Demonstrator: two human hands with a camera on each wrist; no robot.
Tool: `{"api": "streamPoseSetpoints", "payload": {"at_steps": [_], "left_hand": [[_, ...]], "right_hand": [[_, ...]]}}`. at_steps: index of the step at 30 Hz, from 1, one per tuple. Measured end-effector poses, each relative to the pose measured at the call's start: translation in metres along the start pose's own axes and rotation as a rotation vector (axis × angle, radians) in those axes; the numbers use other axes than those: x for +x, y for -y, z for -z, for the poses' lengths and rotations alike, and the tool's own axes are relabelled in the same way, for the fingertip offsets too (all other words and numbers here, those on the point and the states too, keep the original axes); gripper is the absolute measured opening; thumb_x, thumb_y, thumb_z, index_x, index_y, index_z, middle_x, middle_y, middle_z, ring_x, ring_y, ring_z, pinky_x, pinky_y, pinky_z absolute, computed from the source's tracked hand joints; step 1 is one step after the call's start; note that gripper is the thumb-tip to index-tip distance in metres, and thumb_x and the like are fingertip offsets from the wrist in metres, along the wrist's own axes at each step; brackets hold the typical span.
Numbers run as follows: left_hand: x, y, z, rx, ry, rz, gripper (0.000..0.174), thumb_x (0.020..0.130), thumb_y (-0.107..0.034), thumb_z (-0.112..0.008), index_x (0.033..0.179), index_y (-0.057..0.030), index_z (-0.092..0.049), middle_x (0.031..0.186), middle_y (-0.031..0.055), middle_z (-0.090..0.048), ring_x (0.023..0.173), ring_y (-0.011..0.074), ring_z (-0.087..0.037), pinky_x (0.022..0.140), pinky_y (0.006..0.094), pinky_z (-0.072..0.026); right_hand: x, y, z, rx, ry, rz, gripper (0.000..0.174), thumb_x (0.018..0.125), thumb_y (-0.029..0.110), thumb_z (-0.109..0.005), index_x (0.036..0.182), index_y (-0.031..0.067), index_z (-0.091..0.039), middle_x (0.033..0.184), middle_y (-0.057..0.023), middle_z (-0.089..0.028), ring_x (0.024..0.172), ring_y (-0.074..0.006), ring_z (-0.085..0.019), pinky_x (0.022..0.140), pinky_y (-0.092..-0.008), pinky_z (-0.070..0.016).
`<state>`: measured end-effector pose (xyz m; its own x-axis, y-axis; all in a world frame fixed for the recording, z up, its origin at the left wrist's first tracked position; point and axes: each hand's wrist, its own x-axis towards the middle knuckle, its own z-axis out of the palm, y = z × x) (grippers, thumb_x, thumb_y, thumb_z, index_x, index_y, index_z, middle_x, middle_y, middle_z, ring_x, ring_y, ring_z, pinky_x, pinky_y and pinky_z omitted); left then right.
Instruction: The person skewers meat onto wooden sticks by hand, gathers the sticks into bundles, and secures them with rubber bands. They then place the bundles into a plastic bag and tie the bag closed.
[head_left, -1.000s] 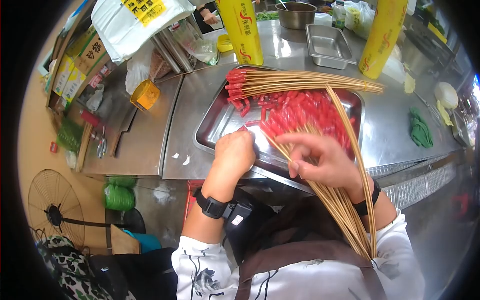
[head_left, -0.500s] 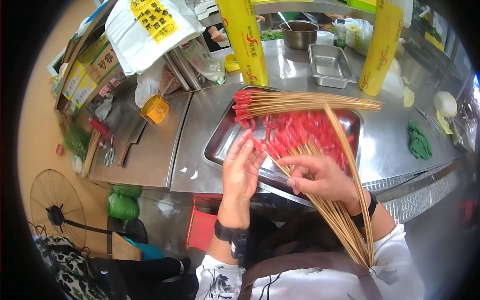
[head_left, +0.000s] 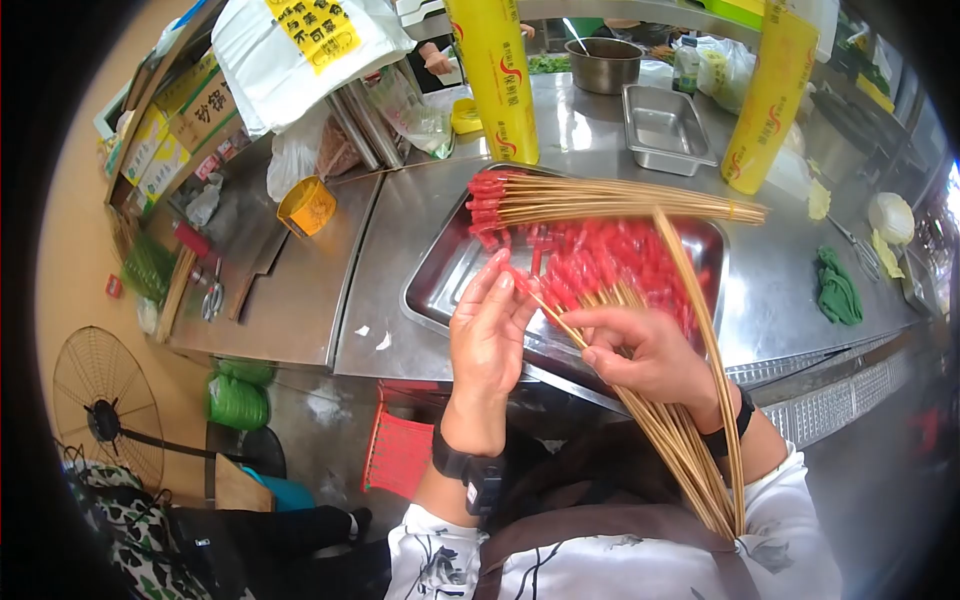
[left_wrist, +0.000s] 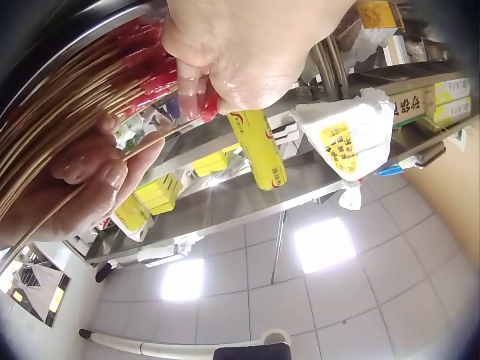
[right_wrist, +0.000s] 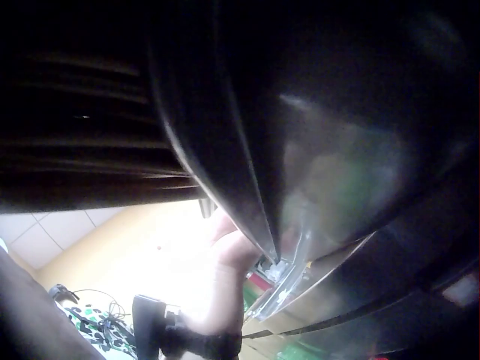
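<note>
In the head view my left hand point(head_left: 487, 335) is turned palm up over the tray's near edge, fingers and thumb pinching a glossy red food piece point(left_wrist: 209, 109) at a bamboo skewer's tip. My right hand point(head_left: 648, 357) pinches that skewer point(head_left: 553, 312) lower along its stick; the left wrist view shows its thumb and fingers point(left_wrist: 112, 174) on the stick. Loaded skewers with red pieces point(head_left: 610, 262) lie in the metal tray point(head_left: 425, 290), their sticks point(head_left: 690, 465) running under my right hand toward my apron. Another skewer bundle point(head_left: 620, 198) lies across the tray's far side.
Two yellow cling-film rolls point(head_left: 500, 95) stand behind the tray, with a steel pan point(head_left: 668, 130) between them. A green cloth point(head_left: 838, 287) lies at the right. Scissors point(head_left: 213, 300) and a yellow tin point(head_left: 307, 207) are on the left. The right wrist view is mostly dark.
My left hand has turned from a fist over the tray to palm up, fingertips at the skewer's red end. My right hand keeps its pinch on the stick in nearly the same place.
</note>
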<state>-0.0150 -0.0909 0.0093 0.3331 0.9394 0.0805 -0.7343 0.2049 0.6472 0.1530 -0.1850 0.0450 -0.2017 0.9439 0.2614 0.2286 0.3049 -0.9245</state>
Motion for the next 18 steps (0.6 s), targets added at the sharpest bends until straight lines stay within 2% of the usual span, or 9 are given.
{"api": "streamPoseSetpoints", "payload": {"at_steps": [4,7,13,18], "left_hand": [[-0.005,0.007,-0.005,0.043,0.020,-0.060,0.031,0.090,-0.005,-0.053,0.120,0.0001,-0.051,0.099,0.0089,-0.062,0.091,0.0178,-0.061,0.084,0.0334,-0.0511],[-0.007,0.009,-0.008,0.047,-0.003,-0.078,0.029,0.088,-0.001,-0.056,0.118,-0.0009,-0.054,0.100,0.0074,-0.063,0.090,0.0161,-0.062,0.080,0.0337,-0.0541],[-0.011,0.019,-0.010,0.041,0.007,-0.130,0.029,0.087,0.001,-0.056,0.116,-0.0001,-0.054,0.098,0.0076,-0.063,0.089,0.0174,-0.063,0.078,0.0329,-0.0544],[-0.013,0.021,-0.011,0.101,0.035,-0.143,0.028,0.089,-0.002,-0.054,0.118,0.0000,-0.053,0.101,0.0080,-0.063,0.091,0.0167,-0.062,0.080,0.0340,-0.0536]], "right_hand": [[0.000,-0.002,-0.001,0.025,-0.016,-0.025,0.034,0.081,0.001,-0.057,0.114,0.0011,-0.057,0.064,0.0017,-0.053,0.059,-0.0049,-0.049,0.056,-0.0216,-0.0418],[0.000,-0.001,-0.001,0.038,-0.041,-0.048,0.032,0.081,0.001,-0.056,0.113,0.0004,-0.057,0.063,0.0020,-0.052,0.058,-0.0048,-0.048,0.054,-0.0219,-0.0407],[0.001,-0.001,-0.003,0.066,-0.064,-0.066,0.028,0.083,0.002,-0.055,0.110,-0.0010,-0.055,0.064,0.0028,-0.051,0.058,-0.0039,-0.047,0.054,-0.0210,-0.0385],[0.001,0.002,-0.002,0.111,-0.050,-0.084,0.027,0.084,0.003,-0.054,0.111,-0.0008,-0.053,0.064,0.0043,-0.047,0.058,-0.0028,-0.043,0.052,-0.0211,-0.0352]]}}
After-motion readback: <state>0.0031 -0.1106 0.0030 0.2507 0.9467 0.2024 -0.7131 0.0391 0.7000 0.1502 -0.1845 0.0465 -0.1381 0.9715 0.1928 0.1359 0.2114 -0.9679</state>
